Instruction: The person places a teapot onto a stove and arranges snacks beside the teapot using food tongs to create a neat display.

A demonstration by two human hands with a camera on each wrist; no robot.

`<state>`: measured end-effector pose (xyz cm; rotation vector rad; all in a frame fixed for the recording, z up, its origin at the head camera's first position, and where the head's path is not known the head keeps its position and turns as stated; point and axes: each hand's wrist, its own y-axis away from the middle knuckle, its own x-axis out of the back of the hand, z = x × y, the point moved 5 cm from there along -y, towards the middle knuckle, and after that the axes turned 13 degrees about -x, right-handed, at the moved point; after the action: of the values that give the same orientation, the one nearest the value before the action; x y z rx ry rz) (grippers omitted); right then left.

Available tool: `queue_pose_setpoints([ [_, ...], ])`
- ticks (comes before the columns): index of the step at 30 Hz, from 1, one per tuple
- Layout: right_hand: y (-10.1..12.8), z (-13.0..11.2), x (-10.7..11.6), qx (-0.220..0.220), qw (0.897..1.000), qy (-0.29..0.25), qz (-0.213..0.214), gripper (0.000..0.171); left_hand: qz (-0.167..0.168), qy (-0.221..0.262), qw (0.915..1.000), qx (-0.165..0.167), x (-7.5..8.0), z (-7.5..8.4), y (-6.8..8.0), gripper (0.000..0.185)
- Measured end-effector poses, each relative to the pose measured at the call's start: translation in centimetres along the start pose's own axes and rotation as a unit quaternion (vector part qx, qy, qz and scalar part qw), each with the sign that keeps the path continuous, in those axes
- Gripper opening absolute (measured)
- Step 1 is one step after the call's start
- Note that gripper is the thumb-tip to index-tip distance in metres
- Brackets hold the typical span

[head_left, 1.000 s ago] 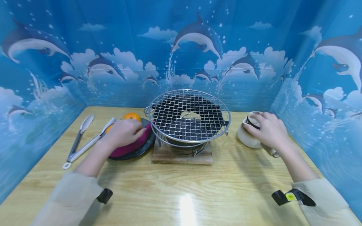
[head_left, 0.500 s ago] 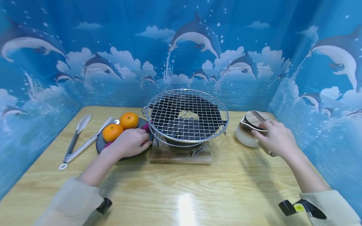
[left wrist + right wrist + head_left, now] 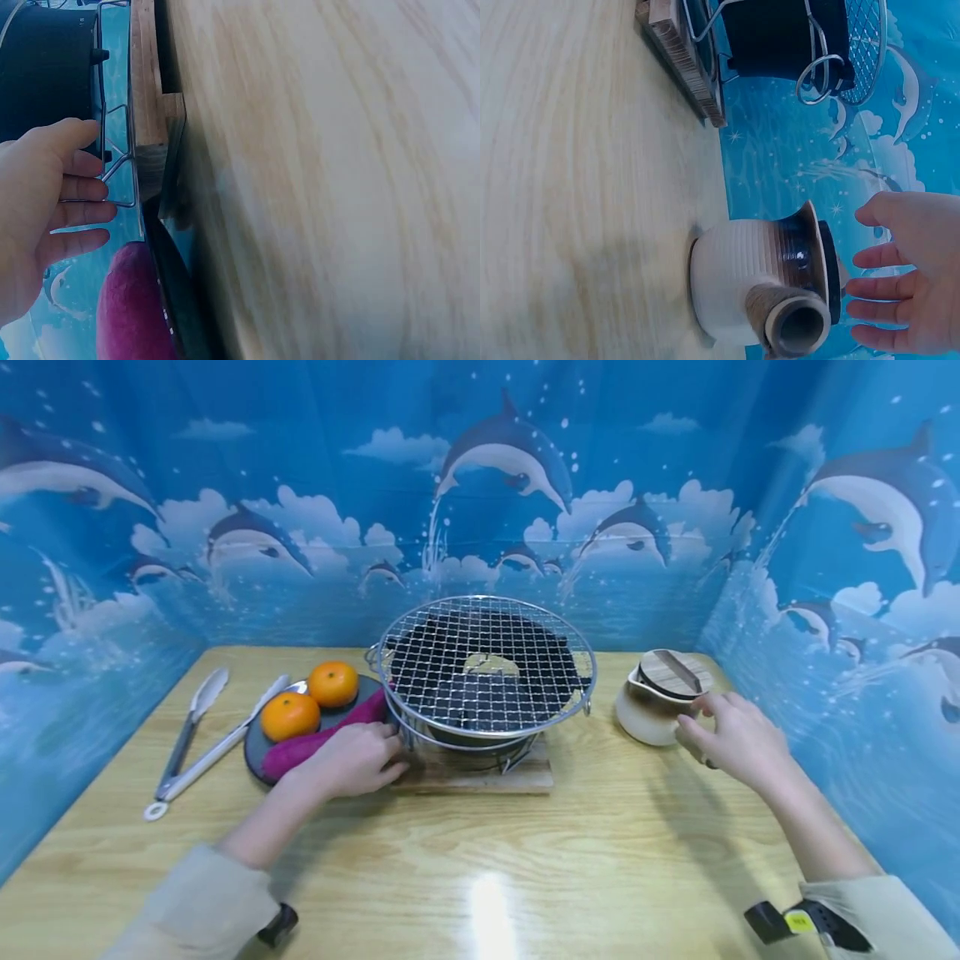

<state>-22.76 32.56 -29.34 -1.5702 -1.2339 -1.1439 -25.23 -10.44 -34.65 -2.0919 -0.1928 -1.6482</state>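
My left hand is over the right end of a purple sweet potato, beside the stove. In the left wrist view, its fingers reach loosely toward the wire stand and hold nothing. The sweet potato lies with two oranges on a dark plate. At the right, a cream and brown side-handled teapot stands upright with its wooden lid on. My right hand hovers beside the lid with relaxed fingers. In the right wrist view, a gap shows between most fingertips and the lid.
A round wire grill net tops the black stove in the middle, on a wooden board. Metal tongs lie spread at the left. A dolphin-print curtain encloses the back and sides of the table.
My left hand has moved right and nearer from above the plate, uncovering the oranges and most of the sweet potato. My right hand has drawn back from the teapot's lid. The head view has shifted slightly.
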Motion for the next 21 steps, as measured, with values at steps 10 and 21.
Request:
queue_pose_setpoints([
  [10,0.3,1.3,-0.6,-0.008,1.0,0.003,0.002,0.068,-0.004,-0.016,0.9995,-0.028,-1.1,0.6,0.0,0.026],
  [21,0.7,2.4,-1.4,-0.033,0.999,-0.009,-0.016,0.077,-0.012,0.007,0.9997,-0.021,-1.4,0.8,0.2,0.028],
])
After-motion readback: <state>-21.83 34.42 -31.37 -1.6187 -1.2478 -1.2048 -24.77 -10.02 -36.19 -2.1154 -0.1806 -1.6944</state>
